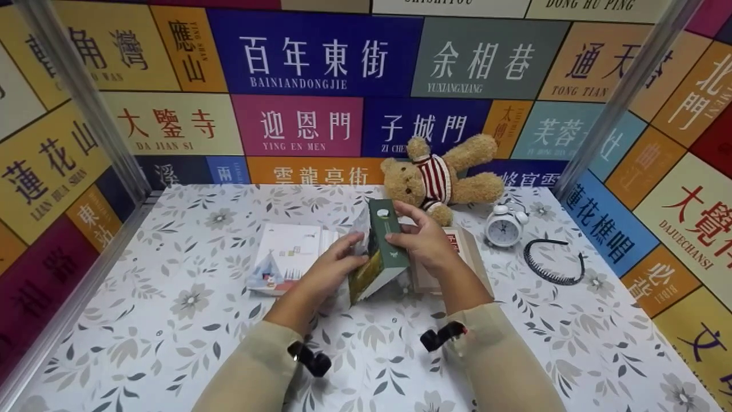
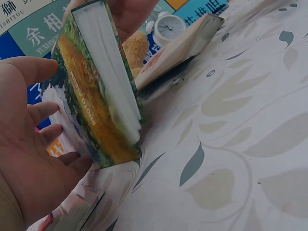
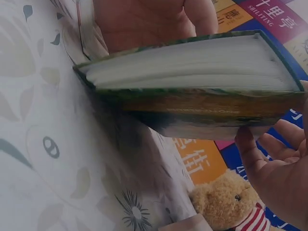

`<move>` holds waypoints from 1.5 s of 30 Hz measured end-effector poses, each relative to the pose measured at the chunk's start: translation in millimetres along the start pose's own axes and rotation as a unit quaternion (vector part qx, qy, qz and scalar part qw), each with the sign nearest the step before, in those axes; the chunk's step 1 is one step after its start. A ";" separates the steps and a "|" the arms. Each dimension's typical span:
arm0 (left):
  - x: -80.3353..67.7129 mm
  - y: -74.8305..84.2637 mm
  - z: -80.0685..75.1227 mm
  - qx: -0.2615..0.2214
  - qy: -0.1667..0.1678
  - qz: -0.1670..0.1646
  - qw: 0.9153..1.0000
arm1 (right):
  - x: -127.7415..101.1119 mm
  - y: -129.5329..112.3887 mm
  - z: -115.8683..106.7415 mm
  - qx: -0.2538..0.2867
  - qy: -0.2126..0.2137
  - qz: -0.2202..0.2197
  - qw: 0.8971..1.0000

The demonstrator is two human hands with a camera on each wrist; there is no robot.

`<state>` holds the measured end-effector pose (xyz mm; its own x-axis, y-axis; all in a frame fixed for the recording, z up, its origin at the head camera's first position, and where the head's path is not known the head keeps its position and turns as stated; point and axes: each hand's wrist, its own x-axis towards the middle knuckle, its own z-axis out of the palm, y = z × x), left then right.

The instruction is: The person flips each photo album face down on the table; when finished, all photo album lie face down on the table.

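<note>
A thick green photo album (image 1: 388,237) stands tilted above the table, its spine facing up and its page edges toward me. Gripping the spine end is my right hand (image 1: 426,237), with the thumb on the spine. My left hand (image 1: 329,269) is at the album's left cover, fingers spread and loosely bent in the left wrist view. That view shows the yellow-and-green cover (image 2: 84,91) with white lettering. A white illustrated book (image 1: 286,252) lies left of the album. To the right, partly behind my right forearm, is a beige book (image 1: 426,274).
A teddy bear (image 1: 437,177) in a striped top lies at the back edge. Right of it stands a white alarm clock (image 1: 503,226), with a black headband (image 1: 552,263) farther right. Panels with printed signs enclose the floral-covered table (image 1: 189,343).
</note>
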<state>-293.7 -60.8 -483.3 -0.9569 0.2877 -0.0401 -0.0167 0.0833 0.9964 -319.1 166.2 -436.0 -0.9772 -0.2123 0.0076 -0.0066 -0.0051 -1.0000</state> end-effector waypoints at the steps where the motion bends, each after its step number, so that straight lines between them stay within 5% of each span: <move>1: 0.2 0.3 0.1 0.003 0.000 0.001 1.000 | 0.7 1.3 -1.4 -0.004 0.001 0.002 1.000; 13: -1.6 -1.4 2.2 0.029 -0.018 -0.026 0.999 | 8.1 17.8 -25.6 -0.110 -0.005 0.071 0.991; 25: 0.5 -4.6 -4.0 0.067 -0.012 -0.043 0.997 | 12.7 31.4 -26.0 -0.127 -0.004 0.105 0.986; 38: 1.2 -2.9 -3.9 0.065 0.001 -0.039 0.997 | 12.7 27.6 -22.4 -0.177 -0.011 0.090 0.980; 45: 2.6 0.3 -3.6 0.030 0.035 -0.030 0.998 | 14.0 25.8 -14.8 -0.201 0.047 0.055 0.977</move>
<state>-297.2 -63.5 -482.8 -0.9727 0.2131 -0.0919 -0.0589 0.1564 0.9859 -336.2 177.6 -461.8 -0.9917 -0.0991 -0.0818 0.0355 0.4000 -0.9158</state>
